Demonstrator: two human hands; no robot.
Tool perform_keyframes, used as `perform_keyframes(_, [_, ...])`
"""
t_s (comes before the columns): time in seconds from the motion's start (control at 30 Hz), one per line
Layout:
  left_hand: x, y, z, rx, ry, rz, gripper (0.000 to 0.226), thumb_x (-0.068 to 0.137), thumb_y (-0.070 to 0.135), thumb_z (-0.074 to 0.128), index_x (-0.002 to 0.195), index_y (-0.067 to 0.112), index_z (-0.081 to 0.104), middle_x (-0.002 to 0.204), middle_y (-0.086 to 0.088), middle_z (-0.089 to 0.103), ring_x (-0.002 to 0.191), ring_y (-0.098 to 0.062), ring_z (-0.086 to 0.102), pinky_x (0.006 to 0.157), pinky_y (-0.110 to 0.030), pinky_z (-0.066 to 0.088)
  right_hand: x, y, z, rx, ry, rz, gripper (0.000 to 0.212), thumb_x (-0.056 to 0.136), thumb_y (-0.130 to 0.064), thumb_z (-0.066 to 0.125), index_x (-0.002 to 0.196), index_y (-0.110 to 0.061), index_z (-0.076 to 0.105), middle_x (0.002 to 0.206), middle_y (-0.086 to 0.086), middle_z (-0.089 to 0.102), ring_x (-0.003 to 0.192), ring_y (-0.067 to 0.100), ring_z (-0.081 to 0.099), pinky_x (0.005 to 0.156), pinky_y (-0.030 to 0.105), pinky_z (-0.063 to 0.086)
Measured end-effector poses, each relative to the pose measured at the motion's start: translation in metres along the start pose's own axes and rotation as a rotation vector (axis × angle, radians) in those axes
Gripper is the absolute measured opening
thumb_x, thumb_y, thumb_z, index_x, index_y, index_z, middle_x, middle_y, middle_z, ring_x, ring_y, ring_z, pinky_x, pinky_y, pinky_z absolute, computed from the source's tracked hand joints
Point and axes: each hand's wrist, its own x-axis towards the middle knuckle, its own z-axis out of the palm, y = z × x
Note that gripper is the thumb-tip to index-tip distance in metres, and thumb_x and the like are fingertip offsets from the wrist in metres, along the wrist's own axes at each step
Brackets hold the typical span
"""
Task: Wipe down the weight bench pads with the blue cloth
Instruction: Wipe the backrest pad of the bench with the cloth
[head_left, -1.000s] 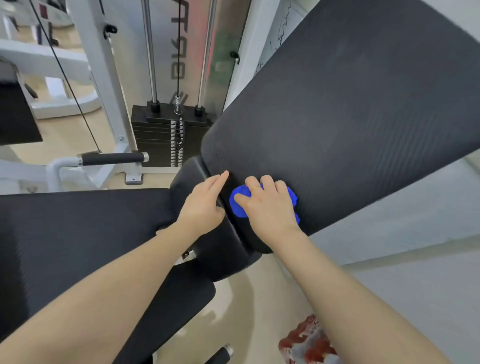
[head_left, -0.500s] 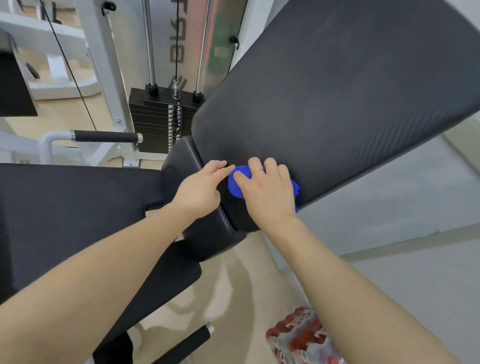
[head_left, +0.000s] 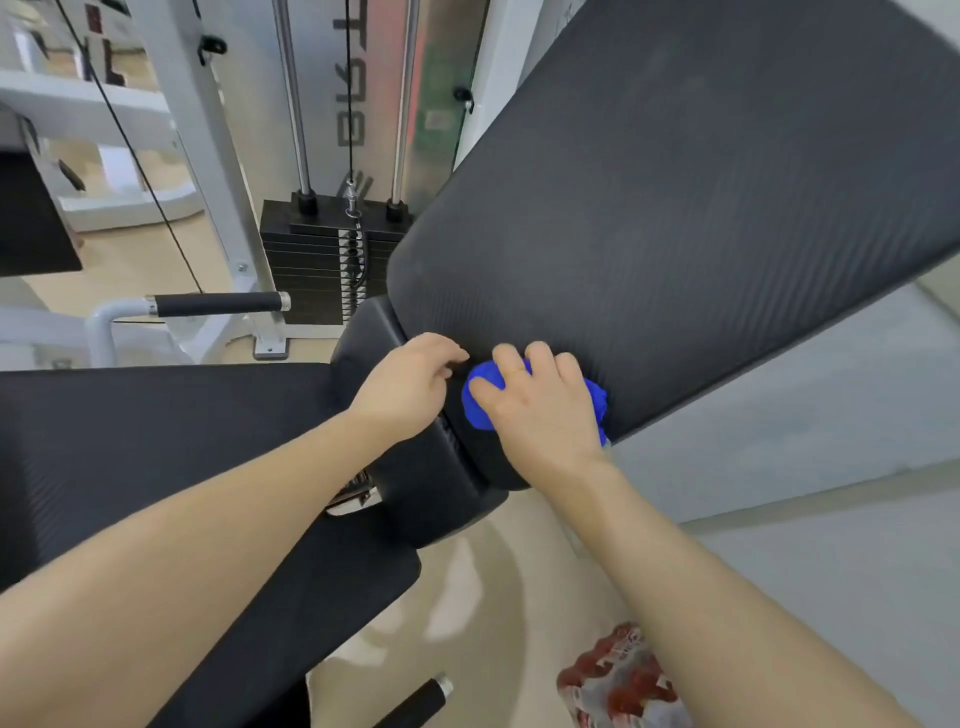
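Observation:
A large black ribbed back pad (head_left: 691, 234) rises at a slant from centre to upper right. Its lower end meets the black seat pad (head_left: 156, 447), which fills the left side. A bunched blue cloth (head_left: 480, 402) lies on the back pad's lower end, pressed down by my right hand (head_left: 540, 410), whose fingers curl over it. Just left of the cloth, my left hand (head_left: 405, 387) rests on the small black pad section (head_left: 431, 483) at the joint, fingers bent, with nothing in it.
A black weight stack (head_left: 311, 260) with chrome guide rods and a cable stands behind the bench. A white frame with a black-gripped handle (head_left: 218, 304) sticks out at left. A red-and-white pack of bottles (head_left: 623, 680) lies on the beige floor below right.
My left hand's fingers have curled in from an outstretched pose. The right hand and cloth have stayed at the back pad's lower end while the view shifted slightly.

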Motion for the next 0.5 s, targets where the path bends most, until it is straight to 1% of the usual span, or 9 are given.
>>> perform_keyframes(0.07, [0.009,-0.007,-0.014,-0.034,-0.019,-0.045,0.048,0.087,-0.005,0.036,0.127,0.013,0.054,0.128,-0.004,0.056,0.115,-0.019,0.054,0.1,-0.03,0.041,0.033,-0.006,0.007,0.007,-0.03,0.055,0.025,0.063,-0.01,0.062,0.085,-0.021,0.065,0.096,0.004,0.061,0.075,0.026,0.049,0.062,0.033,0.035])
perform_keyframes(0.1, [0.014,-0.015,-0.019,-0.012,-0.028,-0.065,0.048,0.087,-0.004,0.036,0.129,0.014,0.052,0.13,-0.004,0.055,0.115,-0.019,0.054,0.099,-0.029,0.04,0.044,-0.009,0.009,0.035,-0.049,0.11,0.024,0.063,-0.01,0.064,0.084,-0.021,0.065,0.097,0.005,0.061,0.076,0.026,0.049,0.063,0.033,0.035])
perform_keyframes(0.17, [0.022,-0.038,-0.029,0.08,-0.047,-0.12,0.052,0.088,-0.001,0.039,0.137,0.014,0.043,0.136,-0.007,0.05,0.118,-0.021,0.052,0.099,-0.029,0.037,0.051,-0.015,0.012,0.104,-0.038,0.165,0.023,0.052,-0.007,0.068,0.072,-0.017,0.064,0.088,0.007,0.061,0.07,0.026,0.047,0.059,0.032,0.031])
perform_keyframes(0.23, [0.027,-0.061,-0.037,0.162,-0.065,-0.213,0.059,0.088,0.005,0.043,0.145,0.014,0.03,0.141,-0.011,0.045,0.124,-0.027,0.047,0.103,-0.034,0.036,0.036,-0.02,0.013,0.127,-0.058,0.111,0.019,0.047,-0.009,0.067,0.062,-0.017,0.061,0.079,0.006,0.058,0.064,0.024,0.041,0.058,0.032,0.025])
perform_keyframes(0.33, [0.041,-0.085,-0.045,0.174,-0.11,-0.293,0.066,0.089,0.011,0.049,0.148,0.019,0.02,0.15,-0.011,0.032,0.131,-0.03,0.04,0.107,-0.038,0.034,0.014,-0.023,0.008,0.131,-0.206,0.057,0.015,0.051,-0.012,0.065,0.06,-0.018,0.056,0.076,0.003,0.055,0.066,0.023,0.026,0.058,0.033,0.023])
perform_keyframes(0.37, [0.047,-0.091,-0.047,0.18,-0.12,-0.297,0.067,0.089,0.013,0.05,0.148,0.02,0.019,0.15,-0.011,0.031,0.13,-0.03,0.041,0.106,-0.039,0.035,0.019,-0.022,0.008,0.142,-0.223,0.057,0.013,0.055,-0.013,0.064,0.063,-0.019,0.055,0.078,0.002,0.053,0.068,0.022,0.024,0.059,0.034,0.023])
perform_keyframes(0.43, [0.058,-0.102,-0.048,0.181,-0.149,-0.291,0.067,0.09,0.017,0.053,0.148,0.021,0.02,0.146,-0.013,0.037,0.126,-0.032,0.044,0.103,-0.04,0.038,0.046,-0.022,0.012,0.146,-0.264,-0.003,0.01,0.067,-0.014,0.059,0.075,-0.02,0.056,0.085,0.002,0.048,0.072,0.022,0.026,0.062,0.035,0.024])
perform_keyframes(0.47, [0.062,-0.103,-0.046,0.172,-0.158,-0.272,0.068,0.089,0.019,0.055,0.147,0.02,0.021,0.144,-0.013,0.039,0.126,-0.031,0.044,0.102,-0.04,0.038,0.063,-0.023,0.015,0.121,-0.245,-0.039,0.011,0.068,-0.015,0.059,0.078,-0.02,0.057,0.087,0.003,0.049,0.071,0.023,0.029,0.062,0.035,0.026])
perform_keyframes(0.5, [0.07,-0.107,-0.045,0.158,-0.16,-0.258,0.07,0.088,0.021,0.058,0.147,0.019,0.022,0.144,-0.011,0.039,0.128,-0.03,0.043,0.103,-0.039,0.037,0.087,-0.026,0.021,0.086,-0.201,-0.065,0.014,0.065,-0.015,0.063,0.078,-0.019,0.06,0.087,0.004,0.053,0.07,0.023,0.033,0.06,0.035,0.028])
